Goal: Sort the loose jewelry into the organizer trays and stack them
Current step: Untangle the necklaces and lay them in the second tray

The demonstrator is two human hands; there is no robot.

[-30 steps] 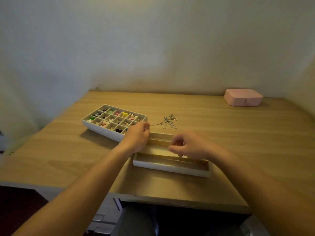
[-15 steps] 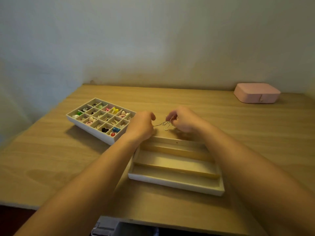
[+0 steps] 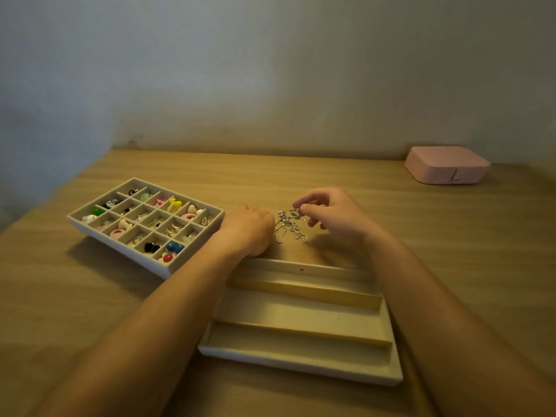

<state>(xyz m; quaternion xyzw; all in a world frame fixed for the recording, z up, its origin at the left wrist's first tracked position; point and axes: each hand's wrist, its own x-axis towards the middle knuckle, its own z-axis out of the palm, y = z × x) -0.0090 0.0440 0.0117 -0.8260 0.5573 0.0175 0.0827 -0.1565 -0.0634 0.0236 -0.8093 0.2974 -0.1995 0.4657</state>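
Silver chains [image 3: 290, 225] lie in one tangle on the bench [image 3: 451, 236], just beyond one three-slot tray [image 3: 301, 367]. Right hand [image 3: 334, 215] fingers pinch the tangle's top; left hand [image 3: 248, 228] curls against its edge, grip hidden. One gridded tray [image 3: 120, 250] of earrings [image 3: 174, 247] sits left; one pink box [image 3: 446, 165] far right.

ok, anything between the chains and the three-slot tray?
Nothing visible. The silver chains, pinched by the right hand, lie just beyond the far rim of the three-slot tray; the left hand sits beside them.
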